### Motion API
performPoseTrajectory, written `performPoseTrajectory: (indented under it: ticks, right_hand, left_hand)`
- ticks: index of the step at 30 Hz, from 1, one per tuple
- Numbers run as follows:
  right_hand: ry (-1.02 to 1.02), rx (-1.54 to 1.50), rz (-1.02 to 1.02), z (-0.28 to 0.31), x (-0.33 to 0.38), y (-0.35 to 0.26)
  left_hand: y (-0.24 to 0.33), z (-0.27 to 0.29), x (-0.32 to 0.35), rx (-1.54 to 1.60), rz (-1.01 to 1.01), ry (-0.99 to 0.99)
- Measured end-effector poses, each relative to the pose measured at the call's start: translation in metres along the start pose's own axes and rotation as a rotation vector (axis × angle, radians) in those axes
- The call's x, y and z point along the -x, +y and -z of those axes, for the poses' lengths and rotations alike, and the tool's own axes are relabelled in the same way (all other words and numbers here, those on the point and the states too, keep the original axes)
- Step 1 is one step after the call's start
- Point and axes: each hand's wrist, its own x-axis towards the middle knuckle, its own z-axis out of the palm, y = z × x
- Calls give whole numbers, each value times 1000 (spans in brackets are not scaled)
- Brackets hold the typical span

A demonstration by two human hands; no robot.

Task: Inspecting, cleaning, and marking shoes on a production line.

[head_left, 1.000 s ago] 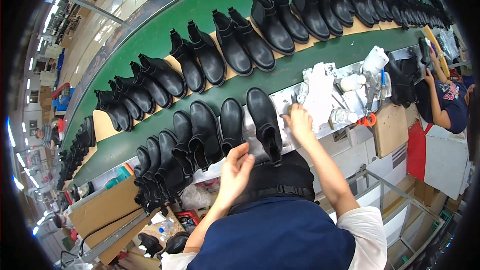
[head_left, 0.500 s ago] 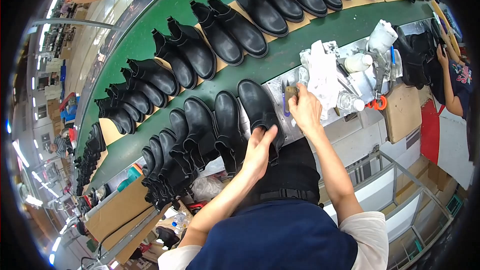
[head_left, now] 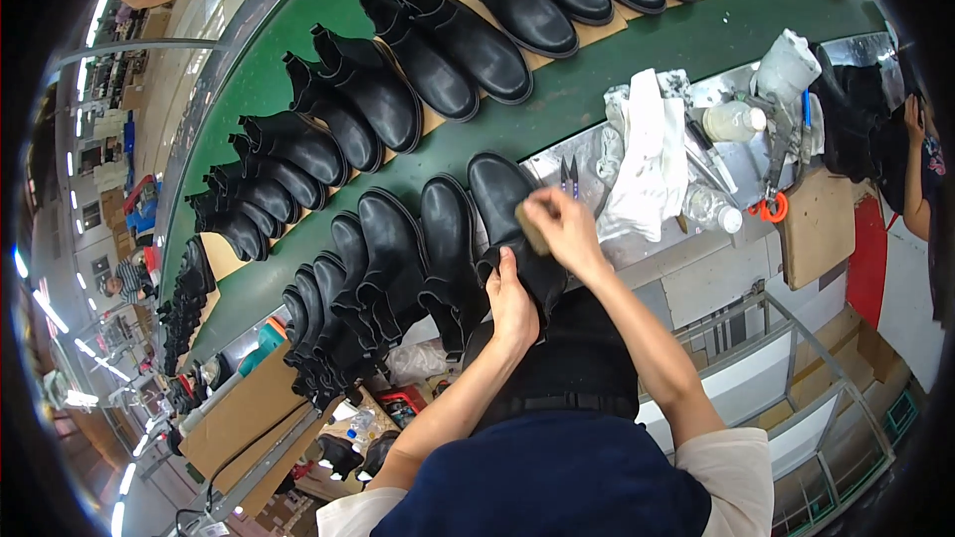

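A black ankle boot (head_left: 497,185) lies toe away from me at the front edge of the bench. My left hand (head_left: 512,308) is closed around its shaft, thumb on the leather. Between the fingers of my right hand (head_left: 569,234) is a small brownish block (head_left: 531,229), perhaps a sponge or pad; the fingers hide part of it. The block sits against the boot's right side near the ankle. Just beyond that hand lies a pair of pointed snips (head_left: 569,175). Another black boot (head_left: 450,224) stands directly left of the held one.
Pairs of boots (head_left: 477,50) stand on cardboard along the green conveyor (head_left: 597,65). To the right are white cloth (head_left: 647,169), plastic bottles (head_left: 734,121) and orange-handled scissors (head_left: 769,207). A metal frame (head_left: 796,338) stands lower right. Other people work at the far left and right.
My right hand has come left and down from above the bench, bringing the brownish block onto the boot. My left hand still holds the shaft, its thumb now raised along the boot.
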Motion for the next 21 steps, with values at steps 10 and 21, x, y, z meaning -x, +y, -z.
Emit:
performPoseTrajectory:
  ticks: [10,21]
  right_hand:
    - [-187,-91,-81,22,15,-5]
    - [61,821,277,37,-1,-8]
  left_hand:
    - [0,-5,5,-36,18,5]
    - [138,33,48,-116,-123,-455]
